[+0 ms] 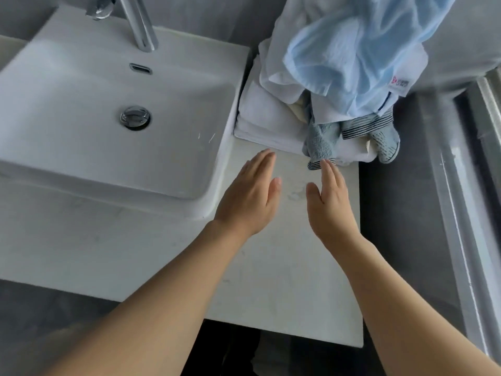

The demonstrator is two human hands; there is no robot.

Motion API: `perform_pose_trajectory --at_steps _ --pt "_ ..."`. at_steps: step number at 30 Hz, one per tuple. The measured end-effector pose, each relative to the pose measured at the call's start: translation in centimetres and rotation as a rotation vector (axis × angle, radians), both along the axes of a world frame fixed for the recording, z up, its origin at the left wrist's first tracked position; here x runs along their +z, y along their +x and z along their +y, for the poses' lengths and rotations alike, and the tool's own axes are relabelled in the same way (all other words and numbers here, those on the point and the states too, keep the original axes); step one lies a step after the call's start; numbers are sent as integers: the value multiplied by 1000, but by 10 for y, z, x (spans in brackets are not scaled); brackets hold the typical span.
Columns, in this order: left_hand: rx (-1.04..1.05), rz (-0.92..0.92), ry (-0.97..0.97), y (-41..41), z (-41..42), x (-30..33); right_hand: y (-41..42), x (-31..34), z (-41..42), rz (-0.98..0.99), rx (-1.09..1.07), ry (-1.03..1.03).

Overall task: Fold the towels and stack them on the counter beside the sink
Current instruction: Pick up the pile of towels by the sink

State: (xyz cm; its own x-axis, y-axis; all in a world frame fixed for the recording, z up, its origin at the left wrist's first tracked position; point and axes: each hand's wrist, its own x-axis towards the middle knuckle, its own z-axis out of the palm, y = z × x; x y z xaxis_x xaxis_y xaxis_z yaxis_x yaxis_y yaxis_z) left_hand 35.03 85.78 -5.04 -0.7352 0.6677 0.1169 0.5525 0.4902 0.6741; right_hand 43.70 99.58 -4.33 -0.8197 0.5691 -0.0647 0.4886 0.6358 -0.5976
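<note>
A heap of towels sits at the back of the counter, right of the sink. A crumpled light blue towel lies on top, over white towels. Under them are a grey-blue towel with striped ends and folded white towels. My left hand and my right hand hover flat over the counter in front of the heap, palms facing each other, fingers straight. Both hold nothing. My right fingertips almost touch the striped end.
A chrome tap stands behind the white basin, whose drain plug is at its middle. The counter ends at a grey wall and a window ledge on the right. Dark floor lies below the counter's front edge.
</note>
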Motion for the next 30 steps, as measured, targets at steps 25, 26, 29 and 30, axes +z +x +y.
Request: perform_pose_trajectory --at_steps 25,26,29,30 --pt "287 223 246 -113 155 62 -126 102 133 523 -392 471" --pt "298 230 233 -113 156 60 -127 102 137 487 -401 513" --pt "349 225 248 -114 160 56 -128 99 143 481 -414 572" --pt "356 192 282 -113 161 56 -127 98 142 512 -392 573"
